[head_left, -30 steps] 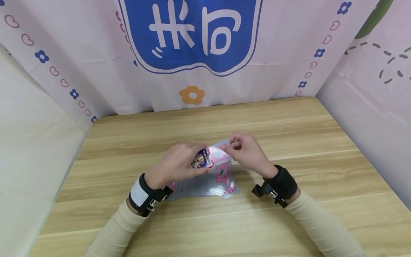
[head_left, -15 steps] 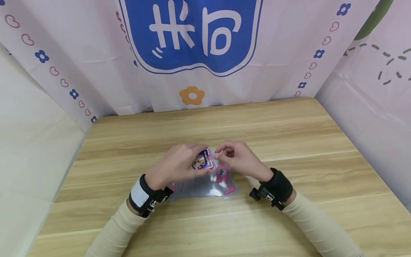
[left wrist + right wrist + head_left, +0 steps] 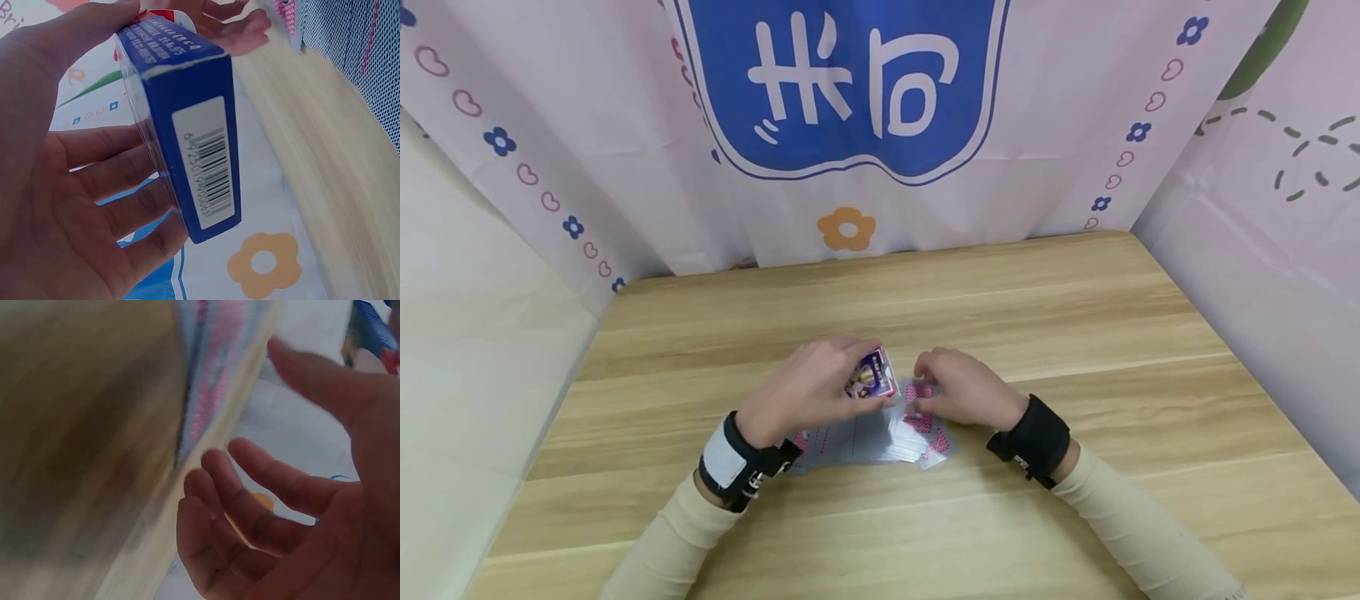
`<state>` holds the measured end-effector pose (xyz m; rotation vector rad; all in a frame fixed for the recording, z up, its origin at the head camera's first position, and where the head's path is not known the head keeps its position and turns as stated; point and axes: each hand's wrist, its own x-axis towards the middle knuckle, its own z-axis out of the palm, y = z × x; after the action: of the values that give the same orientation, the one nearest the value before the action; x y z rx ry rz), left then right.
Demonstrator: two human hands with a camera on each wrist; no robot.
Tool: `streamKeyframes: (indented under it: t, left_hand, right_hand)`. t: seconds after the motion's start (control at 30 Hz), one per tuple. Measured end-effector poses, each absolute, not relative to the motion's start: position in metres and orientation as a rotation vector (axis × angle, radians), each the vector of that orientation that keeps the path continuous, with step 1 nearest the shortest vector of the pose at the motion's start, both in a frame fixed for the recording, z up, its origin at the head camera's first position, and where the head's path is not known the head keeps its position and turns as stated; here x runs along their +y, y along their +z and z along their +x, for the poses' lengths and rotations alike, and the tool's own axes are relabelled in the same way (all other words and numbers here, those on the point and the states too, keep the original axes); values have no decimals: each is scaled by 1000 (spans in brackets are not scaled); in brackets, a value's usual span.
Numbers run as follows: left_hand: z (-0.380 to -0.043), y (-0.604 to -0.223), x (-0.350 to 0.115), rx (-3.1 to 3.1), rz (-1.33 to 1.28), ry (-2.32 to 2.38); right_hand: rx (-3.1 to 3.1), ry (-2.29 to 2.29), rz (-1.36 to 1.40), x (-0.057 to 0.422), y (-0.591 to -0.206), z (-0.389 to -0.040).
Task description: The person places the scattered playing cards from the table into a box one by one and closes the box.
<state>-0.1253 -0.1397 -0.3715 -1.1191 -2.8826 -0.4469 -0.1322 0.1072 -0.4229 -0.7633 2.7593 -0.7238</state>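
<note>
My left hand (image 3: 808, 383) grips a small dark blue card box (image 3: 871, 375), thumb on one side and fingers on the other. A barcode label (image 3: 206, 162) shows on the box's end in the left wrist view. Below the box, playing cards (image 3: 865, 437) with pink patterned backs lie spread and overlapping on the table. Over the right end of these cards is my right hand (image 3: 970, 389), its thumb and fingers apart and bent, nothing between them. In the right wrist view a blurred pink-patterned card (image 3: 215, 381) lies close to the fingertips. Part of the card spread is hidden under my left hand.
The wooden table (image 3: 1037, 517) extends around the cards on all sides. A white cloth (image 3: 625, 167) with a blue emblem hangs behind its back edge. Plain cloth (image 3: 482, 333) stands at the left and printed cloth (image 3: 1262, 250) at the right.
My right hand has moved from the box's end down to the cards. The card it pinched a second ago no longer shows there. The left hand and box have stayed nearly still.
</note>
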Motion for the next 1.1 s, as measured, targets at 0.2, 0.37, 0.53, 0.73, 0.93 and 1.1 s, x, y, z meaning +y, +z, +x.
streamKeyframes:
  t: [0.2,0.37,0.53,0.73,0.93,1.1]
  left_hand:
    - [-124,-372,-139,-2888,-1108,-429]
    - [-124,-373,-139,-2882,-1113,-420]
    - [-125,-374,-138,-2890,-1108,-419]
    - [-124,-372,-138,-2913,-1102,-409]
    - [-125,-374,-138,-2935,-1091,-419]
    - [-126,-375,-139,-2926,-1095,-432]
  right_hand:
    - [2775,-561,-715,107,-429,-129]
    - [2765,-578,-675,107,-430,-129]
    - [2763,-651,-660,109,-429,-133]
    - [2607,-861,-666,114,-421,-138]
    - [2512,-1027,-681,122,-409,-141]
    - [2477,-1233,-496,129,-397,-141]
